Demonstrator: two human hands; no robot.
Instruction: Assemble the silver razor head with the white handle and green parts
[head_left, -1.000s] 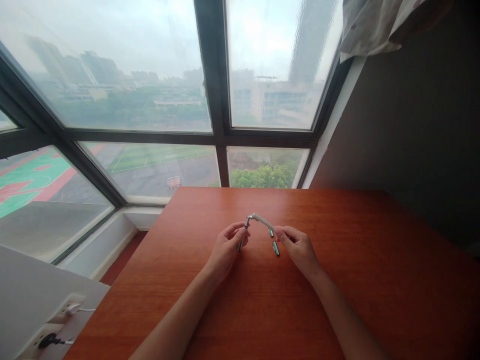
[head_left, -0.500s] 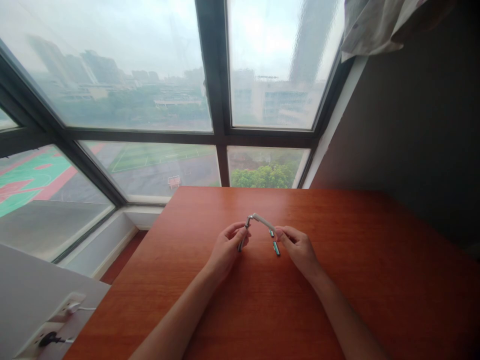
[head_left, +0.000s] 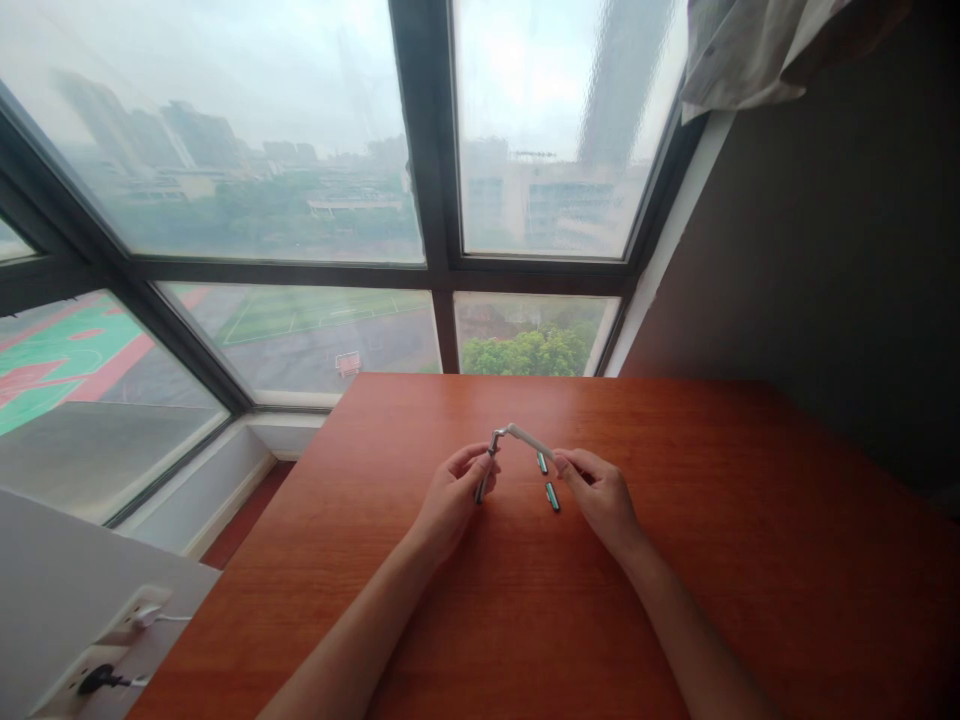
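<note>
Your left hand [head_left: 454, 495] grips a metal handle [head_left: 492, 446], right hand [head_left: 601, 495] a pale rod [head_left: 531, 441]. That rod has nudged toward three o'clock, so work seems ongoing.

Left hand [head_left: 450, 495] has metal handle [head_left: 495, 440] in grip, tilted, over middle of desk [head_left: 487, 620]. Right hand [head_left: 600, 495] pinches pale stick [head_left: 531, 440], its other end at handle's top. Small green piece [head_left: 553, 496] lies between hands; second green piece [head_left: 542, 463] nearer far edge. Window [head_left: 300, 130] beyond far edge. White plug [head_left: 146, 617], black plug [head_left: 96, 680] beyond left edge.
</note>
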